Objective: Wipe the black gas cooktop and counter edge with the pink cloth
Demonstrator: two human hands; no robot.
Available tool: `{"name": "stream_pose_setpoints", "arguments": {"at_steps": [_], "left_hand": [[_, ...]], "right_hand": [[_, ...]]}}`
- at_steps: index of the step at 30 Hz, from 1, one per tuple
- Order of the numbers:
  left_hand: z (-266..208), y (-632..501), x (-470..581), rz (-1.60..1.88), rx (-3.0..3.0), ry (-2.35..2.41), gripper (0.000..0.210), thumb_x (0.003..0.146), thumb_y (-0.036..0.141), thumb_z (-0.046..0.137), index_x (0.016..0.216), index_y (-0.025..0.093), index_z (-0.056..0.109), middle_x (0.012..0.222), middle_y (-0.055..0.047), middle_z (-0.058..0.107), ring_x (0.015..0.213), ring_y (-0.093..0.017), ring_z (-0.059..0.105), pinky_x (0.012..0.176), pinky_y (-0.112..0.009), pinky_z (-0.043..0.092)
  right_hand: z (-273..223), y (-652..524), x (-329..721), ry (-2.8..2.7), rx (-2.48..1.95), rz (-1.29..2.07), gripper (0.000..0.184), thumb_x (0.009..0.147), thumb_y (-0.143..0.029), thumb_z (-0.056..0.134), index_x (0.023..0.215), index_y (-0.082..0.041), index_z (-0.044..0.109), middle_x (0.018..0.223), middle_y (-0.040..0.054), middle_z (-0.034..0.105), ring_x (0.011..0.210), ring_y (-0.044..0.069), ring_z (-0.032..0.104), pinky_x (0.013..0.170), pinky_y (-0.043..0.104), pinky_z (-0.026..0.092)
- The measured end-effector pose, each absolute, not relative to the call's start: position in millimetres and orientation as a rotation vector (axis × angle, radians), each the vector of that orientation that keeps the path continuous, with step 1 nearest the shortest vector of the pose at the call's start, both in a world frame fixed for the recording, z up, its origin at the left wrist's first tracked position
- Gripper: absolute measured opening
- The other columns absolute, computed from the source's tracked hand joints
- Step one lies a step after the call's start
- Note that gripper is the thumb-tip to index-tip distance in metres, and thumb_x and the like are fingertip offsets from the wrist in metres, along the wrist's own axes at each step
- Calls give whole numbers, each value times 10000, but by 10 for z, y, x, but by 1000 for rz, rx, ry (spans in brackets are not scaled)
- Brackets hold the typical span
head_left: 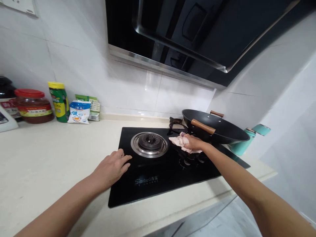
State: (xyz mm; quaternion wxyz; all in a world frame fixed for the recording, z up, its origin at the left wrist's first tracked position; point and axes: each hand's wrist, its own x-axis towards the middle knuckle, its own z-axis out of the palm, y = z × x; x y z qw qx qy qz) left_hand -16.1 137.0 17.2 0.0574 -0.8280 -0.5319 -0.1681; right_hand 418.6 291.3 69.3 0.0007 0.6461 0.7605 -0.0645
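Gripping a crumpled pale pink cloth [181,141] in the right hand [194,142], bunched under bent fingers, over the right half of a black glass cooktop [172,179] with printed lettering near the front. Holding that cloth to the right of a round burner with a silver metal ring [149,144], and just in front of a wide black wok with brown wooden handles [227,128]. Released with the left hand [114,166], fingers loosely bent and parted, at the left edge of the cooktop, near the burner. Cannot tell whether touching the glass with those fingertips.

Behind the cloth, beside the wok, a dark metal pan support [176,122]. To the right of the wok, a turquoise bottle [243,143]. On the cream bench [56,151], along the wall at left, a red-lidded jar with reddish-brown contents [36,110], a green and yellow container with a yellow cap [59,105], a blue and white packet [79,112] and, partly hidden behind it, a green and white packet [95,110]. Overhead, a glossy black range hood [168,29].
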Motion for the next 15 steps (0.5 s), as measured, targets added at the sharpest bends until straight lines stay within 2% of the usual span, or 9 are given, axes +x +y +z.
{"name": "stream_pose_setpoints", "arguments": {"at_steps": [4, 6, 8, 10, 12, 15], "left_hand": [[179, 1354, -157, -491, -2537, -1617, 440, 1008, 306, 390, 1300, 152, 682, 1082, -134, 619, 978, -262, 613, 894, -425, 519], [183, 1346, -146, -499, -2540, -1622, 437, 1007, 307, 384, 1293, 165, 683, 1088, -128, 617, 971, -254, 608, 892, -419, 516], [189, 1342, -131, -503, -2525, -1639, 421, 1000, 302, 391, 1265, 183, 696, 1080, -119, 617, 960, -248, 606, 891, -414, 515], [197, 1341, -117, -481, -2512, -1662, 414, 996, 290, 394, 1250, 184, 704, 1083, -120, 617, 969, -250, 609, 897, -417, 513], [208, 1341, -106, -451, -2509, -1679, 412, 995, 287, 404, 1259, 182, 702, 1100, -125, 614, 987, -257, 611, 905, -419, 511], [222, 1331, -96, -433, -2502, -1690, 401, 994, 289, 425, 1270, 189, 699, 1112, -124, 613, 999, -259, 614, 915, -413, 505]], "right_hand": [[757, 2725, 4366, 2257, 2082, -196, 852, 745, -582, 731, 1471, -246, 439, 1172, 125, 709, 1032, 337, 681, 878, 422, 504], [788, 2606, 4431, 2207, 2080, -204, 901, 762, -632, 701, 1513, -236, 401, 1173, 128, 715, 1049, 342, 685, 904, 438, 505], [794, 2507, 4462, 2180, 2083, -195, 954, 788, -669, 656, 1575, -263, 301, 1311, 135, 662, 1117, 342, 668, 945, 455, 497], [769, 2444, 4460, 2166, 2094, -179, 992, 801, -699, 623, 1609, -304, 205, 1466, 152, 547, 1181, 352, 639, 965, 474, 490], [727, 2411, 4440, 2148, 2105, -174, 1018, 786, -713, 631, 1611, -300, 203, 1519, 186, 468, 1203, 376, 622, 955, 490, 491], [673, 2393, 4407, 2122, 2120, -196, 1029, 751, -682, 683, 1588, -248, 270, 1493, 226, 442, 1155, 381, 638, 898, 477, 515]]}}
